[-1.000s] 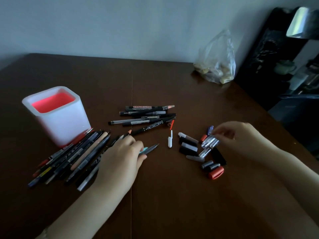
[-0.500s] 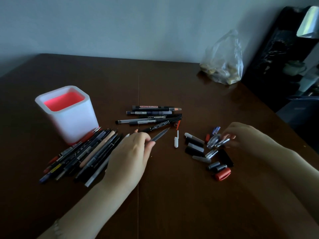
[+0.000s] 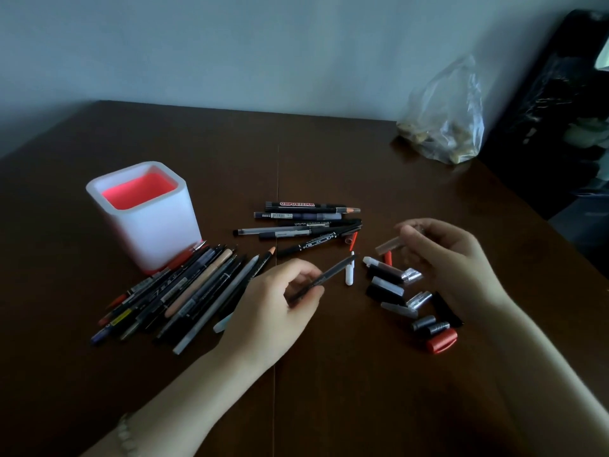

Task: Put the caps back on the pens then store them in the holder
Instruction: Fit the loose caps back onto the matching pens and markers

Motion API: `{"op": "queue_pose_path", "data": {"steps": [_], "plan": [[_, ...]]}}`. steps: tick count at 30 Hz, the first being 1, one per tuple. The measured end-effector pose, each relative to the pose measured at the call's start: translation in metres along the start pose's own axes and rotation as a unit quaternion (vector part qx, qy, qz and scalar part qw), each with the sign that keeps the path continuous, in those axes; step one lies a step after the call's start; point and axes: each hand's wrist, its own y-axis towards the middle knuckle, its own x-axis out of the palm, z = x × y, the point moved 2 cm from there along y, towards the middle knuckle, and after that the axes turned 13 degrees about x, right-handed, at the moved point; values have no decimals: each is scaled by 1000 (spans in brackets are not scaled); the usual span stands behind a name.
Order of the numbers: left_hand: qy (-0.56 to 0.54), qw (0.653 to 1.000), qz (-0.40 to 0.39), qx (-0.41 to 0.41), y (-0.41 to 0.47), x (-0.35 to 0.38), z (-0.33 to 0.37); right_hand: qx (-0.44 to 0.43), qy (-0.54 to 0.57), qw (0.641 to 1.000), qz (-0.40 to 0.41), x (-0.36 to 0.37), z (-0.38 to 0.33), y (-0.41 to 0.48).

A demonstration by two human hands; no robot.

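My left hand (image 3: pixel 276 305) grips a thin dark pen (image 3: pixel 326 277), its tip pointing up and right. My right hand (image 3: pixel 451 258) is raised over the cap pile and pinches a translucent cap (image 3: pixel 390 245), blurred by motion. Loose caps (image 3: pixel 398 291) in black, silver, white and red lie under and left of that hand. A white holder with a red inside (image 3: pixel 145 212) stands at the left. A fan of pens (image 3: pixel 184 288) lies in front of it, and a smaller bunch of pens (image 3: pixel 306 222) lies at the table's middle.
A clear plastic bag (image 3: pixel 445 120) with small pale items sits at the table's far right corner. Dark furniture (image 3: pixel 560 110) stands beyond the right edge. The brown table (image 3: pixel 329 390) has a seam running down its middle.
My left hand lifted the thin pen off the table and angled it toward the right. My right hand picked a translucent cap from the pile and raised it.
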Motion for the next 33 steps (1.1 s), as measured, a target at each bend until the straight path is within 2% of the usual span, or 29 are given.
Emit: {"op": "queue_pose_path", "data": {"steps": [3, 5, 14, 24, 33], "plan": [[-17, 1000, 0, -2, -1, -1, -1, 23, 97, 995, -14, 13, 12, 9], [-19, 1000, 0, -2, 0, -1, -2, 17, 117, 993, -3, 17, 18, 11], [-29, 999, -14, 4, -1, 3, -4, 29, 95, 995, -13, 21, 23, 5], [-24, 999, 9, 37, -4, 5, -7, 9, -8, 999, -50, 28, 27, -4], [-53, 998, 5, 21, 0, 4, -3, -34, 3, 998, -57, 22, 22, -4]]}}
